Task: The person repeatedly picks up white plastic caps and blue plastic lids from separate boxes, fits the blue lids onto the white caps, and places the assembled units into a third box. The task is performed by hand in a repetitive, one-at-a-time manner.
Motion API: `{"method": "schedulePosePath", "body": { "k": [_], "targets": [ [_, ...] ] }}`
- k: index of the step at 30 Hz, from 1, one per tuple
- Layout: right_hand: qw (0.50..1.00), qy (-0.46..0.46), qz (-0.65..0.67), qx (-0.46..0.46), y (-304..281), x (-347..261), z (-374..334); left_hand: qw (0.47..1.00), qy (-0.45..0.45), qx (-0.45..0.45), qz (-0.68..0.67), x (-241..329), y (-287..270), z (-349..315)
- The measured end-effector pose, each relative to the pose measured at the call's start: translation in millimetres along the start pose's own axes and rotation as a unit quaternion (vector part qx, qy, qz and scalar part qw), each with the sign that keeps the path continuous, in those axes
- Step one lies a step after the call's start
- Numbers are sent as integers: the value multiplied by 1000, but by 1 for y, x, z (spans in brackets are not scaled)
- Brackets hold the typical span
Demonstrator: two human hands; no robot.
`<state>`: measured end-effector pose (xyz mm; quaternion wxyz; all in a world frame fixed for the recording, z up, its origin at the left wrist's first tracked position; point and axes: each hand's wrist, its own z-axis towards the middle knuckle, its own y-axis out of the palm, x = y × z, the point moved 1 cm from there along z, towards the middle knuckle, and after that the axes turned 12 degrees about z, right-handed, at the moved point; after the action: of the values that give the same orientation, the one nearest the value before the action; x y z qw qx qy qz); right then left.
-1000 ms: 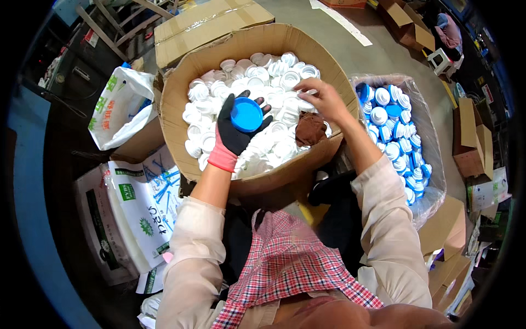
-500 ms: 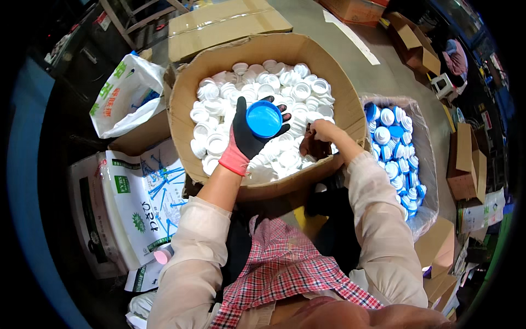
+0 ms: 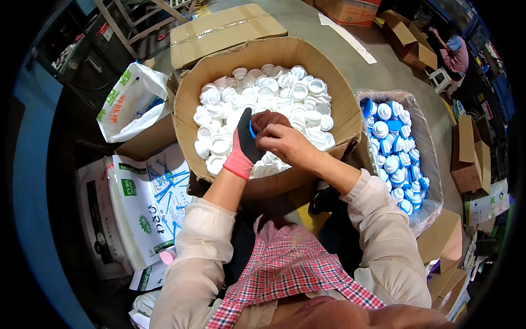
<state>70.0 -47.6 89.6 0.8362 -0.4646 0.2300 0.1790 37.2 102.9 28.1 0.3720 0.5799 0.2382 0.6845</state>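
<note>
The left grip, a hand in a black glove with a coral-pink cuff [image 3: 246, 140], is cupped around a blue plastic piece [image 3: 252, 130], of which only a thin edge shows between glove and cloth. The bare right grip [image 3: 282, 143], fingers bent, is closed on a bunched brown cloth [image 3: 268, 119] lying against the blue piece, right beside the left grip. The blue piece looks light, stiff and smooth, so it may slip if squeezed at an angle; a hold around its outer edge, backed by the palm, should suit it. The cloth seems soft and limp, best gathered in the fingertips, as loose folds would trail. Beneath both grips, white round plastic caps [image 3: 221, 145] fill a large brown cardboard box [image 3: 341, 104]; they look equally light and hard, easiest pinched by their rims.
</note>
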Motion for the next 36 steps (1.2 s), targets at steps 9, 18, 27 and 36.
{"method": "schedulePosePath", "body": {
  "k": [9, 18, 27, 36],
  "targets": [
    [977, -4, 29, 210, -13, -5, -1, 909, -18, 245, 336, -16, 32, -4],
    [933, 333, 86, -105, 2, 81, -37, 908, 109, 206, 347, 30, 18, 0],
    [885, 351, -224, -210, 4, 264, -89, 982, 3, 99, -160, 61, 9, 0],
    [895, 405, 184, 18, -27, 220, -36, 987, 25, 104, -120, 69, -1, -1]
  ]
}}
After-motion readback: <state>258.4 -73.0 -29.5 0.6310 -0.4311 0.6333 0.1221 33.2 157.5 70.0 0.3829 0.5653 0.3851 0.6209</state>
